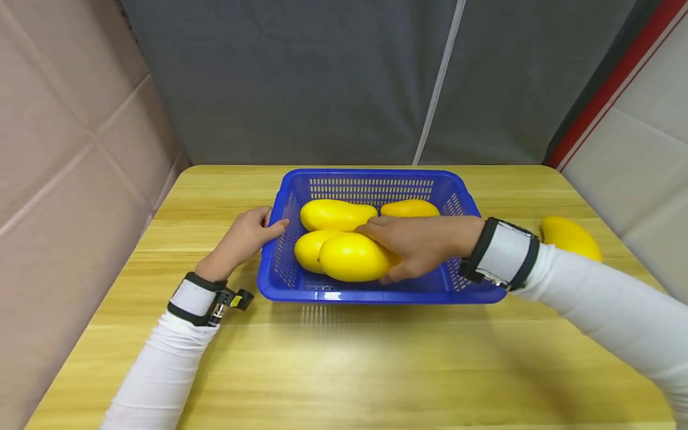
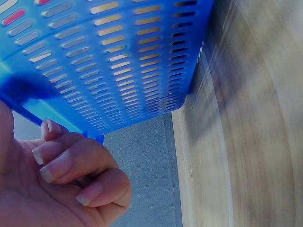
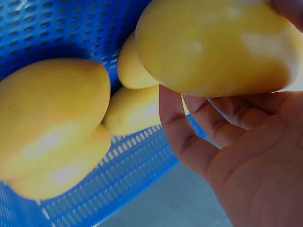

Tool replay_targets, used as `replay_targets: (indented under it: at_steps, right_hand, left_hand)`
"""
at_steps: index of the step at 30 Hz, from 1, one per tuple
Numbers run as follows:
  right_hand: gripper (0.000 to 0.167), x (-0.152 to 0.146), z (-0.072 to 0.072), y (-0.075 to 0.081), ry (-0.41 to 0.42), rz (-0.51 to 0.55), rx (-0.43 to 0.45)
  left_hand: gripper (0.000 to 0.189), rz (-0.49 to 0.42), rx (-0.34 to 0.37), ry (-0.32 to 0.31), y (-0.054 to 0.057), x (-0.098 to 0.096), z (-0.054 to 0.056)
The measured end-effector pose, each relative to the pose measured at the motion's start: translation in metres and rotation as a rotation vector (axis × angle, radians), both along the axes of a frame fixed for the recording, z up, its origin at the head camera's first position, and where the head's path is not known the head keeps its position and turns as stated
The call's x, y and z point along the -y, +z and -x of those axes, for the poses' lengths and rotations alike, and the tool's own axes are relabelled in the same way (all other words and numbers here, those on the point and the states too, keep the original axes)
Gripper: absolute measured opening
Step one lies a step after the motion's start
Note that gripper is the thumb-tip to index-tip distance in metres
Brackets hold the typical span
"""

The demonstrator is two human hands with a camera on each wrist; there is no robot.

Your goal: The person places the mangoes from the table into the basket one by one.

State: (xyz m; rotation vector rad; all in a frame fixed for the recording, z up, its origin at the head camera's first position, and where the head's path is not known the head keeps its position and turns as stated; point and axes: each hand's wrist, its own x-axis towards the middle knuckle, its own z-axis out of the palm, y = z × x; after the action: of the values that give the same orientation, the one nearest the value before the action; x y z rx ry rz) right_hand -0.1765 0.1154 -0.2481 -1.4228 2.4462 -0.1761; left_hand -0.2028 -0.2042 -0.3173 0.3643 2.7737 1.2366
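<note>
A blue slotted plastic basket (image 1: 371,295) stands on the wooden table with several yellow mangoes inside. My left hand (image 1: 244,239) holds its left rim, thumb over the edge. In the left wrist view, the curled fingers (image 2: 78,163) are beside the slotted outer wall. My right hand (image 1: 416,242) reaches into the basket and grips a mango (image 1: 353,258) between thumb and fingers. That mango overlaps another mango (image 1: 310,249) in the head view. Behind lie a long mango (image 1: 335,215) and a more orange one (image 1: 409,208), partly covered by my right hand.
Outside the basket, another mango (image 1: 571,237) lies on the right of the table (image 1: 376,364), partly hidden by my right sleeve. A grey curtain (image 1: 295,83) hangs behind the table's far edge. Pale padded walls (image 1: 70,179) flank both sides.
</note>
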Motion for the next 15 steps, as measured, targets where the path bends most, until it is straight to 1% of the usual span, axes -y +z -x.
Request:
replay_targets:
  at_steps: [7,11,15]
  right_hand:
    - [0.079,0.007,0.000,-0.007,0.031,0.006,0.052]
    - [0.081,0.011,0.000,-0.008,0.020,-0.004,0.088]
    - [0.084,0.014,-0.001,-0.008,0.001,0.008,0.134]
  left_hand:
    - [0.033,0.006,-0.008,0.005,0.002,-0.002,-0.001]
    - [0.033,0.020,-0.020,0.005,0.002,-0.002,-0.002]
    - [0.033,0.028,-0.022,0.006,0.002,-0.001,-0.002]
